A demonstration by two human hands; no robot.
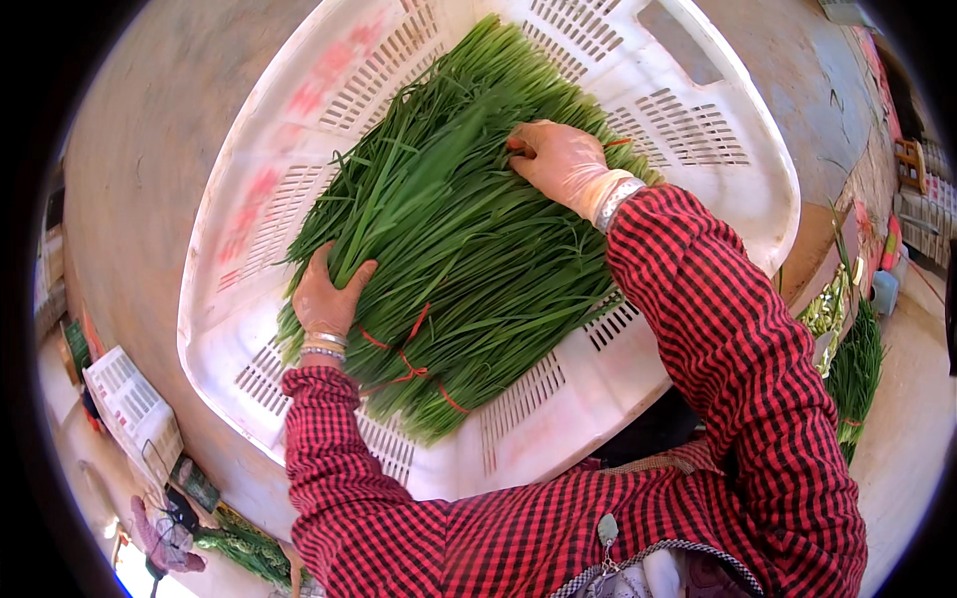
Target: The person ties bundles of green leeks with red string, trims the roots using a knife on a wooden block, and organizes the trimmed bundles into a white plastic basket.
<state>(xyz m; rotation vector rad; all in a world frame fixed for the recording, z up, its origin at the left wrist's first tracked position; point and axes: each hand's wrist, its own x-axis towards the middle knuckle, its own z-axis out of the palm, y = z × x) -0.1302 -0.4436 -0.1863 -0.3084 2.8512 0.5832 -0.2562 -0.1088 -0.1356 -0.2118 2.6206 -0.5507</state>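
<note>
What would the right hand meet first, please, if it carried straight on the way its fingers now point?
The right hand points left across the heap of green chives it already rests on, so more chive leaves come first; beyond them, probably the white crate wall, though depth is unclear.

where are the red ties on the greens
In the head view, the red ties wrap the greens near their lower end, just right of the left hand.

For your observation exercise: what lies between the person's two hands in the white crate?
In the head view, only long green chive-like leaves lie between the left hand and right hand, filling the white slotted plastic crate.
</note>
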